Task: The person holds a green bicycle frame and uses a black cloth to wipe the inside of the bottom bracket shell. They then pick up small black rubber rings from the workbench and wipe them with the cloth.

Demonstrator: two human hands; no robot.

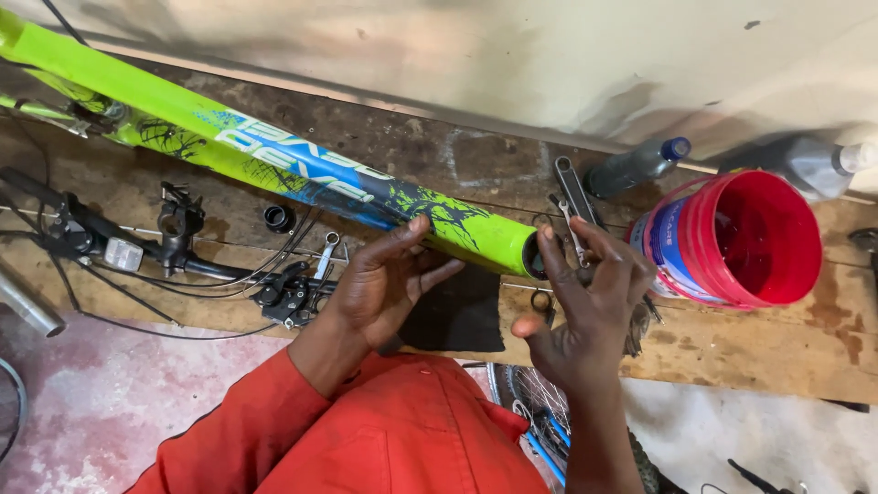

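The green frame tube (274, 165) is steadied by the left hand (384, 288), fingers spread; the right hand (585, 311), fingers loosely spread, is held at its open end, where a small part could be dropped among the wrenches (574, 206).

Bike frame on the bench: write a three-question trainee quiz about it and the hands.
1. True or false: the left hand rests its fingers on the green bike frame.
2. Which thing stands to the right of the frame's open tube end? A) red bucket B) yellow crate C) white helmet
3. Fill in: the right hand is held at the frame's open ____ end.

Key
1. True.
2. A.
3. Tube.
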